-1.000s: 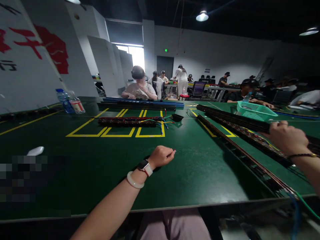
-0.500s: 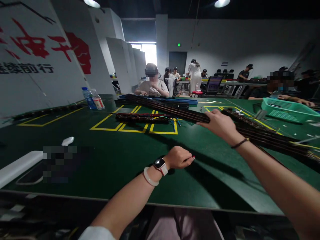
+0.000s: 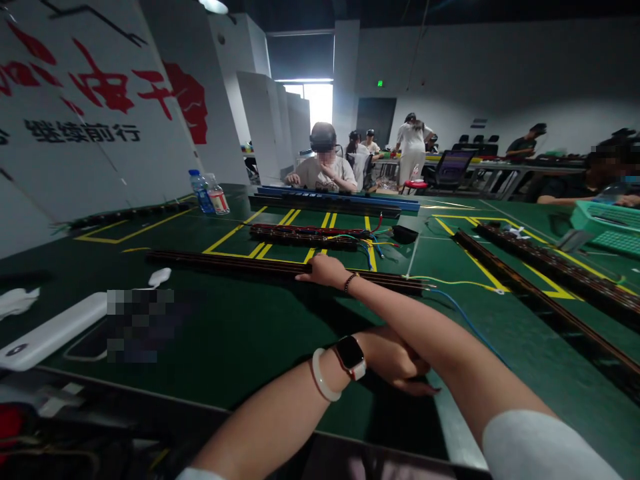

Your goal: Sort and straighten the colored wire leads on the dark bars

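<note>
My right hand (image 3: 326,269) is closed around the middle of a long black rail (image 3: 240,263) with copper-coloured strips along it. The rail lies across the green table in front of the yellow tape outlines. From its right end come a yellow-green wire (image 3: 457,283) and a blue wire (image 3: 470,317). My left hand (image 3: 393,360), with a watch at the wrist, is low over the table, partly beneath my right forearm. Its fingers are loosely bent and apart, with nothing visible in them. Behind the held rail sits a shorter wired bundle of rails (image 3: 310,236).
Another long rail (image 3: 540,300) and a rail with metal fittings (image 3: 555,263) lie at the right, near a green basket (image 3: 607,227). A white power bank (image 3: 55,330) is at the left. Two bottles (image 3: 210,193) stand further back. A co-worker (image 3: 323,163) sits across the table.
The rail in my right hand has swung from slanting off to the right to lying across the table further left. My left hand has moved right, beneath my right forearm. The view has shifted.
</note>
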A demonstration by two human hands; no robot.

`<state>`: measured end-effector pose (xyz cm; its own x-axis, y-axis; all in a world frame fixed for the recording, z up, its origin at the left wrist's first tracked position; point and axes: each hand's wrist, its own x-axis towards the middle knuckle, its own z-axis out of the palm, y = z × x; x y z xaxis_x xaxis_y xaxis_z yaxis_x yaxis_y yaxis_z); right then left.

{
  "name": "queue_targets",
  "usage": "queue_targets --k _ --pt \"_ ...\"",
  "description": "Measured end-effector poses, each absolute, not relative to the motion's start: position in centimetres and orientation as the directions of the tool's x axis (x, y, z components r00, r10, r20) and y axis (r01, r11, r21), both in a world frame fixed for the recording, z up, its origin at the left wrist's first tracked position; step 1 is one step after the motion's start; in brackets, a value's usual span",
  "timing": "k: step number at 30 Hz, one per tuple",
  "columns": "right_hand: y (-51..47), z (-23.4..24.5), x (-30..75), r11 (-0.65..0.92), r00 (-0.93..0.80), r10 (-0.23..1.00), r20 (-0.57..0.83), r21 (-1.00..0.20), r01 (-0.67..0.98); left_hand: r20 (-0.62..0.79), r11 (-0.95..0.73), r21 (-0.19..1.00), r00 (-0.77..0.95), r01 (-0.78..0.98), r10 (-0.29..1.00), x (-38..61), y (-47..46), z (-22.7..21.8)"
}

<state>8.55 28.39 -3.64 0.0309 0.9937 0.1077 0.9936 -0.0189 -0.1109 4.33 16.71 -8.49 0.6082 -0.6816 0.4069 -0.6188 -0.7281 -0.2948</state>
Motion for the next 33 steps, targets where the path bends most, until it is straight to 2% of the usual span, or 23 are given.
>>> queue_targets --k 4,7,9,11,14,16,19,22,24,26,29,33 --pt "29.2 -5.0 7.2 0.049 -0.041 0.997 0.065 -0.122 0.991 0.461 -0.746 -0.293 0.595 -0.599 -0.659 4.2 17.2 -8.3" --pt "27.5 -2.9 8.4 0.151 -0.133 0.980 0.145 -0.123 0.981 0.533 -0.786 -0.260 0.595 -0.561 -0.602 4.2 17.2 -8.3" --pt "25.0 -0.4 10.1 0.210 -0.151 0.955 0.257 -0.222 0.952 0.578 -0.829 -0.218 0.616 -0.516 -0.536 4.2 17.2 -8.3" --pt "21.7 2.0 12.5 0.274 -0.144 0.930 0.339 -0.374 0.886 0.619 -0.879 -0.173 0.645 -0.444 -0.448 4.2 17.3 -8.3" --pt "16.0 3.8 17.1 0.257 0.010 0.855 0.519 -0.440 0.860 0.669 -0.949 -0.089 0.687 -0.303 -0.282 4.3 17.5 -7.8" --pt "12.4 3.2 20.5 0.135 0.165 0.810 0.563 -0.452 0.882 0.692 -0.982 -0.007 0.708 -0.186 -0.139 4.4 17.8 -7.3" --pt "8.4 0.1 25.2 -0.070 0.289 0.840 0.460 -0.435 0.898 0.703 -0.989 0.142 0.707 -0.036 0.076 4.6 18.7 -6.8" --pt "6.2 -3.4 28.0 -0.197 0.322 0.926 0.197 -0.476 0.857 0.679 -0.959 0.260 0.685 0.111 0.263 4.7 20.2 -7.0" --pt "5.5 -5.0 28.8 -0.246 0.295 0.955 0.027 -0.487 0.838 0.650 -0.932 0.296 0.671 0.211 0.358 4.9 21.4 -7.6" --pt "5.2 -5.8 28.9 -0.264 0.254 0.963 -0.086 -0.480 0.837 0.595 -0.893 0.320 0.666 0.317 0.450 5.0 22.5 -8.4" --pt "5.0 -6.2 28.7 -0.252 0.223 0.968 -0.118 -0.488 0.836 0.475 -0.852 0.338 0.709 0.400 0.521 5.2 23.6 -9.2" --pt "4.8 -6.5 28.3 -0.240 0.248 0.967 -0.057 -0.523 0.818 0.417 -0.832 0.342 0.723 0.436 0.550 5.4 23.6 -9.2"
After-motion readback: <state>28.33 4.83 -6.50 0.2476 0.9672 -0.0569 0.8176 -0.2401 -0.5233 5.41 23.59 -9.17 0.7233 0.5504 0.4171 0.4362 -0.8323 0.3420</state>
